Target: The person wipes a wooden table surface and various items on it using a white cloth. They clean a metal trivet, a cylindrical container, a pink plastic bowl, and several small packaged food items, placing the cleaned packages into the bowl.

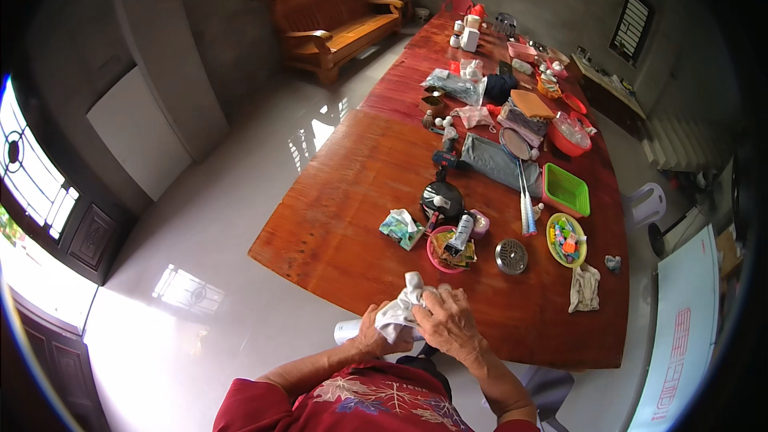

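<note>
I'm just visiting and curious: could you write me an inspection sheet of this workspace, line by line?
Surface: long reddish wooden table, crowded along its right side, bare on the near left.
Job's things: white cloth bunched between both hands; a white cylinder partly hidden under the left hand.
Clutter: tissue pack, black pan, pink bowl of packets, round metal strainer, green basket, crumpled rag.
Grippers: left hand and right hand both closed on the cloth.
Cables: nothing seen.
Surroundings: wooden bench by a window, pale tiled floor, white plastic chair.
</note>
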